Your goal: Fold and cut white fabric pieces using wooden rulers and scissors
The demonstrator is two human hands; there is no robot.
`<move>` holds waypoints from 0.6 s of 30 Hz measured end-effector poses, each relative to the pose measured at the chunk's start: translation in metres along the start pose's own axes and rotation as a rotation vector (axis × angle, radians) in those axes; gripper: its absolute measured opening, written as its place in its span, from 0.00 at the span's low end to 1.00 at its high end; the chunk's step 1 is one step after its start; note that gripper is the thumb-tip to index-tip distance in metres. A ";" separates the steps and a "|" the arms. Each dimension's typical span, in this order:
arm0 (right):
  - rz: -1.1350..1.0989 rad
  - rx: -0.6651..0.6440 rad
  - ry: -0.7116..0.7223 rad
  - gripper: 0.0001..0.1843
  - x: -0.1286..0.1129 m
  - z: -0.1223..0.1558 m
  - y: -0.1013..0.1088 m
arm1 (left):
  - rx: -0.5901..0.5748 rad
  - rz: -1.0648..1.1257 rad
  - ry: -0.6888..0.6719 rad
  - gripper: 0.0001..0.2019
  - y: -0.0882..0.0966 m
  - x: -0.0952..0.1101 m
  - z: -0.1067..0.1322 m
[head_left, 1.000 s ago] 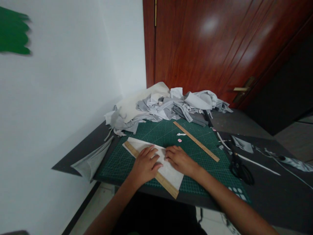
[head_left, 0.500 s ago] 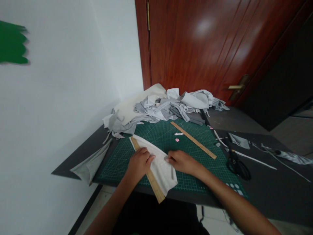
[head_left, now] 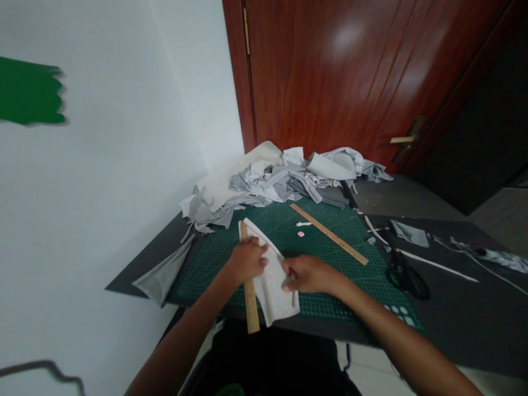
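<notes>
A piece of white fabric point(head_left: 273, 291) lies on the green cutting mat point(head_left: 322, 258), with a short wooden ruler point(head_left: 249, 308) along its left edge. My left hand point(head_left: 246, 259) rests on the ruler and the fabric, fingers curled over them. My right hand point(head_left: 306, 273) presses on the fabric's right edge with its fingers bent and pinched together. The near ends of ruler and fabric stick out past the table's front edge.
A long wooden ruler point(head_left: 329, 234) lies slantwise on the mat. Black scissors point(head_left: 406, 278) sit right of the mat. A heap of grey and white cloth point(head_left: 280, 179) fills the back of the table. A grey fabric piece point(head_left: 163, 272) hangs over the left corner. Thin strips lie at right.
Both hands have turned the ruler and the fabric clockwise, so the ruler now points nearly straight away from me. The fabric has bunched narrower.
</notes>
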State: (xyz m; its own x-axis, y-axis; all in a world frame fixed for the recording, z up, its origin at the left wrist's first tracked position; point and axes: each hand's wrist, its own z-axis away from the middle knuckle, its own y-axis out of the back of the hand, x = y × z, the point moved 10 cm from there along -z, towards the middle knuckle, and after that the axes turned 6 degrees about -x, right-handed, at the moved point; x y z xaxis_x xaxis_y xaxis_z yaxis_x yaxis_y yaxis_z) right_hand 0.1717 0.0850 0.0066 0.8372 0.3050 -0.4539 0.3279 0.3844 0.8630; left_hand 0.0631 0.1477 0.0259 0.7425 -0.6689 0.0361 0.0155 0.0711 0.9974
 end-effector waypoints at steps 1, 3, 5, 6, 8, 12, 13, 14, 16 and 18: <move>-0.026 -0.011 0.016 0.17 0.000 0.000 -0.002 | 0.029 -0.049 0.034 0.24 0.004 0.008 0.002; -0.087 -0.043 0.042 0.19 0.003 -0.001 -0.005 | 0.104 -0.064 0.056 0.24 0.005 0.026 0.005; -0.137 -0.064 0.054 0.17 0.008 -0.002 -0.005 | 0.153 -0.025 0.036 0.23 -0.003 0.040 0.008; -0.153 -0.075 0.056 0.15 0.011 -0.002 -0.004 | 0.155 -0.002 0.029 0.26 -0.011 0.043 0.010; -0.175 -0.103 0.048 0.12 0.017 -0.002 -0.002 | 0.139 0.025 -0.005 0.33 -0.025 0.044 0.012; -0.194 -0.140 0.043 0.12 0.023 0.001 0.001 | 0.080 0.060 -0.059 0.42 -0.034 0.029 0.014; -0.198 -0.140 0.048 0.14 0.023 0.002 0.001 | 0.059 0.064 -0.088 0.42 -0.033 0.026 0.013; -0.202 -0.138 0.055 0.15 0.023 0.002 0.001 | 0.042 0.067 -0.109 0.44 -0.032 0.023 0.011; -0.215 -0.125 0.073 0.16 0.020 0.001 0.000 | 0.015 0.076 -0.139 0.46 -0.028 0.016 0.007; -0.222 -0.100 0.108 0.13 0.015 -0.001 -0.002 | -0.009 0.091 -0.166 0.47 -0.026 0.012 0.001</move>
State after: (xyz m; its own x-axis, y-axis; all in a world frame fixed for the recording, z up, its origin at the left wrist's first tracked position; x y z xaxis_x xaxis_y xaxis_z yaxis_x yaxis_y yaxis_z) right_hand 0.1830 0.0894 -0.0023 0.6960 0.2926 -0.6557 0.4491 0.5352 0.7155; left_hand 0.0708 0.1371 0.0004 0.6201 -0.7725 0.1368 -0.0404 0.1427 0.9889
